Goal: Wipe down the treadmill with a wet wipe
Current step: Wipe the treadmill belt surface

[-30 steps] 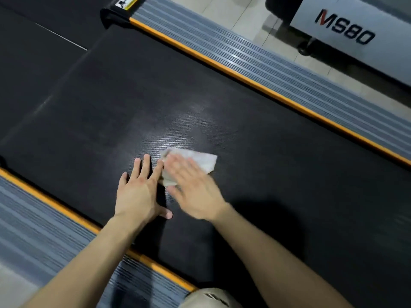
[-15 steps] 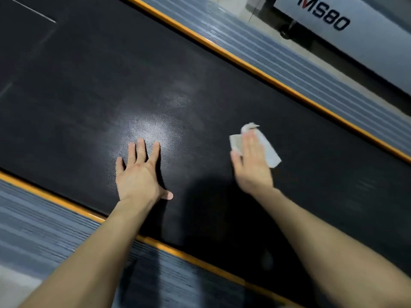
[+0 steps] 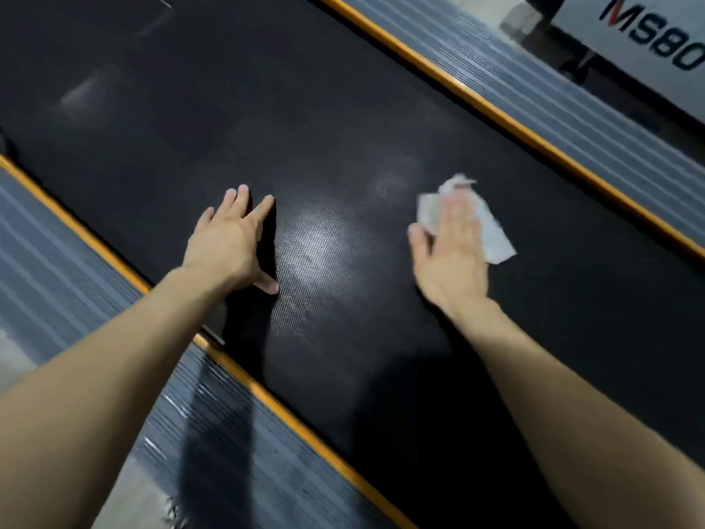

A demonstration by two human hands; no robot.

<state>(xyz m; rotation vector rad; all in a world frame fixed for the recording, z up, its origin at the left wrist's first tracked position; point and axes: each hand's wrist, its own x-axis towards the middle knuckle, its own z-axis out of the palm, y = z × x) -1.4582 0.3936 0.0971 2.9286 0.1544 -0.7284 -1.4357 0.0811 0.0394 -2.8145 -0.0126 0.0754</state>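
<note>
1. wipe: wet wipe point(image 3: 494, 238), white and crumpled, lies on the treadmill belt point(image 3: 343, 108), right of centre, under the fingers of the right hand point(image 3: 450, 257). one corner sticks out beyond the fingertips, another to the right.
2. right hand: palm down, fingers straight, pressing the wipe to the belt and not curled round it. outline blurred.
3. left hand point(image 3: 229, 238): flat on the belt near its left edge, fingers straight and spread, holding nothing. probably bearing weight.
4. risk, wipe: it is held by pressure alone. on the textured belt it could bunch, roll or slip from under the palm, leaving bare skin to rub the surface.
5. risk, belt: if the belt runs free, the leaning left hand could push it along and lose its support.
6. risk, coverage: pale sheen point(image 3: 316, 246) between the hands may be wetness or lamp glare; cannot tell which. judging cleaned ground by it could leave strips missed.
7. risk, edges: orange trim point(image 3: 507, 108) and ribbed side rail point(image 3: 572, 120) at far right, and the matching rail point(image 3: 49, 269) at near left, are easily skipped. the ribs could snag or tear the wipe.
8. risk, supply: one small wipe on a broad belt may dry out or soil before the end.
9. neighbour: machine marked ms80 point(image 3: 648, 36), far right, well apart.
</note>
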